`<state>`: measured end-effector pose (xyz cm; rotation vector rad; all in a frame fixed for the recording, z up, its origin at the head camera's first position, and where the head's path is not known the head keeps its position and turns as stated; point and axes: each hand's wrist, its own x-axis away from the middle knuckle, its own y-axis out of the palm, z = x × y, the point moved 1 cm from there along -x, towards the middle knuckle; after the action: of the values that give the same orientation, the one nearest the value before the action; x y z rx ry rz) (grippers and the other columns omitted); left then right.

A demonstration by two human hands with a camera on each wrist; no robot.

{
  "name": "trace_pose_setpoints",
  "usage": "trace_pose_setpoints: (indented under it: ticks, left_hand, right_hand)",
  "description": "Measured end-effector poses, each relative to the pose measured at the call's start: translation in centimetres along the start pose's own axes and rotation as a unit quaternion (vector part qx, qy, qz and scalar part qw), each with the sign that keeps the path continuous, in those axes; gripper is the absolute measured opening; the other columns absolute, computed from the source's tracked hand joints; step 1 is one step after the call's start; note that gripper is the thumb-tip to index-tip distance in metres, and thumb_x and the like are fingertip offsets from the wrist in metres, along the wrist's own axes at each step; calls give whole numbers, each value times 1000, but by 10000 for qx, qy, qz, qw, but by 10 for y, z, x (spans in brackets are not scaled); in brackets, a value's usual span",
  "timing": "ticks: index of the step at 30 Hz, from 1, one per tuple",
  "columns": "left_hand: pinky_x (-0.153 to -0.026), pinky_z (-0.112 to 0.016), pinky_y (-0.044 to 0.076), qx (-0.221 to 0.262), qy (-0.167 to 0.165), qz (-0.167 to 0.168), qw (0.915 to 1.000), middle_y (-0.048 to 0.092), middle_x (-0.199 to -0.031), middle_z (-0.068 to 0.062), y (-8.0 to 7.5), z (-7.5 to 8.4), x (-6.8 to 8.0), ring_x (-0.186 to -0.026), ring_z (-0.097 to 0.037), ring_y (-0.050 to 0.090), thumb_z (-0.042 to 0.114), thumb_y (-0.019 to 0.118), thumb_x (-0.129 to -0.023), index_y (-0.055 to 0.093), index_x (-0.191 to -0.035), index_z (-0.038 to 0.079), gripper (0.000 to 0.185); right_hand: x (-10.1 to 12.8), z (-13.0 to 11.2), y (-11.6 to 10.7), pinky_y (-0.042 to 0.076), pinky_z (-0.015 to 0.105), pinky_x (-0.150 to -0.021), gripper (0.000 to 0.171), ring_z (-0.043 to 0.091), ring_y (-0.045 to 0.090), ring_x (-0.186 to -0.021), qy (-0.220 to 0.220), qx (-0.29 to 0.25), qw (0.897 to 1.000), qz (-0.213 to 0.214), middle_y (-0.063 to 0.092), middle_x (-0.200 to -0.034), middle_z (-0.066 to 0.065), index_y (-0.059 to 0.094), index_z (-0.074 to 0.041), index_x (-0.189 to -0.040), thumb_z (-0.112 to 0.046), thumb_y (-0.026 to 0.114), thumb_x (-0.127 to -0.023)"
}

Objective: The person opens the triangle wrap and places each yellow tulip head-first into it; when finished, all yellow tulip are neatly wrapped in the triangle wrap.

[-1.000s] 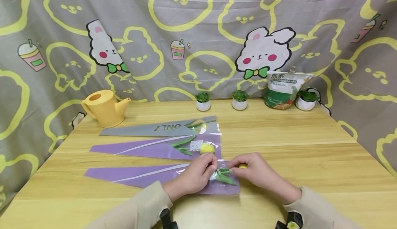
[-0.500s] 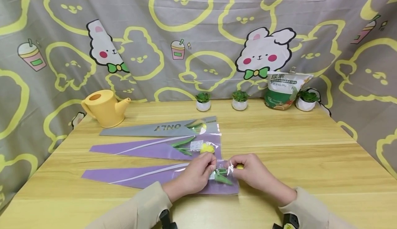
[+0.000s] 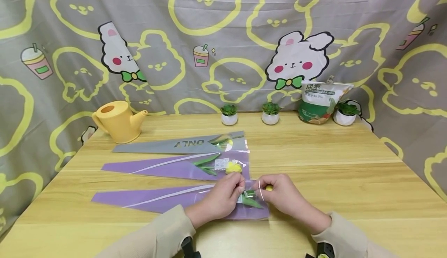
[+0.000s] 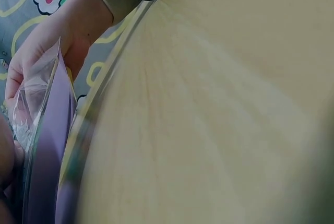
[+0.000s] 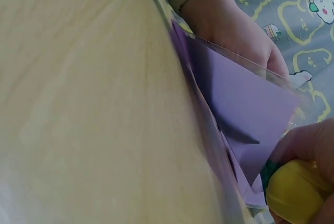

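Note:
In the head view, the nearest purple flower sleeve [image 3: 150,199] lies flat, its wide clear end toward the right. My left hand [image 3: 221,199] pinches the clear film of that end. Across from it, my right hand [image 3: 281,192] grips a yellow tulip [image 3: 269,187] with fingers at the sleeve's mouth. Green leaves [image 3: 251,201] show through the film, and the tulip's head sits outside, against the palm. In the right wrist view, the yellow tulip head [image 5: 295,190] shows under the curled fingers, beside the sleeve's purple back [image 5: 245,98]. My left fingertips are partly hidden behind the film.
Two filled sleeves, one purple [image 3: 157,165] and one grey [image 3: 157,146], lie behind, each with a yellow tulip. Along the back stand a yellow watering can [image 3: 120,124], several small potted succulents [image 3: 229,115] and a clipped green-and-white bag [image 3: 319,104]. A patterned curtain [image 3: 223,75] hangs behind.
My right hand has shifted slightly left, bringing the tulip nearer the sleeve. The sleeve has slid a little to the left. My left hand keeps its pinch on the film.

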<state>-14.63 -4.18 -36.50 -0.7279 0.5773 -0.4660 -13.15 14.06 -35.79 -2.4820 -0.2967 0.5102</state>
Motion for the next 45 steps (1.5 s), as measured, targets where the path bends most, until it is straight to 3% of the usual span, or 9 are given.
trace_pose_setpoints:
  ticks: [8,15,22,30,37,41,45]
  left_hand:
    - [-69,-22,38,44,-198,-106,9997,41,-76,4,-2,-2,0,-75,-11,43,2,53,-90,44,-78,10,16]
    - [-68,-23,36,34,-206,101,9997,41,-75,4,-3,-3,2,-75,-12,43,1,54,-89,43,-78,8,17]
    - [-68,-22,36,26,-334,203,9992,40,-76,4,-1,0,0,-75,-12,42,4,54,-90,43,-79,10,17]
    - [-66,-21,35,148,-214,237,9994,39,-75,4,2,3,-3,-74,-11,41,3,53,-90,42,-79,9,17]
    - [-67,-23,35,140,-165,173,9996,39,-74,4,3,0,-5,-73,-11,41,1,54,-89,43,-78,8,17]
    - [-67,-23,36,175,-190,156,9995,39,-74,4,5,-3,-6,-73,-11,42,0,54,-88,43,-78,8,17]
    - [-67,-22,37,218,-201,170,9994,39,-74,4,6,-5,-6,-73,-11,42,-1,54,-88,43,-78,8,17]
  right_hand:
    - [1,0,0,48,22,-63,17,3,55,-66,253,146,9996,24,63,-69,-8,69,-13,-74,3,67,-72]
    - [2,2,-6,48,21,-63,18,2,55,-66,211,445,9983,311,66,-73,-7,70,-14,-75,3,67,-72]
    - [2,-2,-4,48,21,-62,20,2,56,-65,-6,373,9983,445,65,-71,-8,69,-14,-73,5,68,-72]
    - [0,-3,2,48,21,-63,18,1,55,-67,-93,258,9983,518,63,-67,-10,69,-15,-71,3,69,-72]
    - [-2,6,-3,48,21,-65,8,3,56,-69,184,15,9998,-83,64,-71,-7,70,-13,-76,-4,70,-76]
    - [1,13,-9,49,23,-76,5,9,61,-84,439,-78,9975,-554,69,-87,-3,71,-13,-83,-13,71,-78]
    - [5,17,-17,47,25,-86,12,15,61,-98,393,-76,9956,-845,69,-101,0,70,-16,-89,-21,72,-79]
